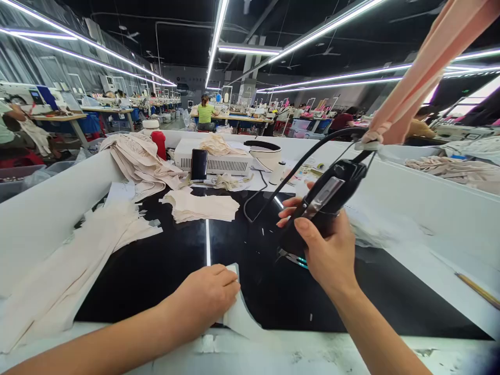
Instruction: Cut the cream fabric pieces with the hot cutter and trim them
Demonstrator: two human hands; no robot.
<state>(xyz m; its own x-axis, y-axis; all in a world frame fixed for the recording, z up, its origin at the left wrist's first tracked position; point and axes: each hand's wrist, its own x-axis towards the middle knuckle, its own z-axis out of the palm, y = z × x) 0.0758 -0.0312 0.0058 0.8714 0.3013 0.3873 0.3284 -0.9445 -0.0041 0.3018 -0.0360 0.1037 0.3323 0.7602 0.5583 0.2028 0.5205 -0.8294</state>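
My right hand is wrapped round a black corded handheld tool, thumb on the near side and fingertips on the far side. The tool is tilted, with bluish light at its lower end, just over the glossy black work surface. A pale pink fabric strip is tied to its top and runs up to the right. My left hand is closed, its curled fingers on a small cream fabric piece near the front edge. The hand hides part of that piece.
A stack of cream fabric pieces lies ahead; long cream panels spread at left. Behind stand a white vented box, a phone and a round container. White side walls border the surface. Another person sits farther off.
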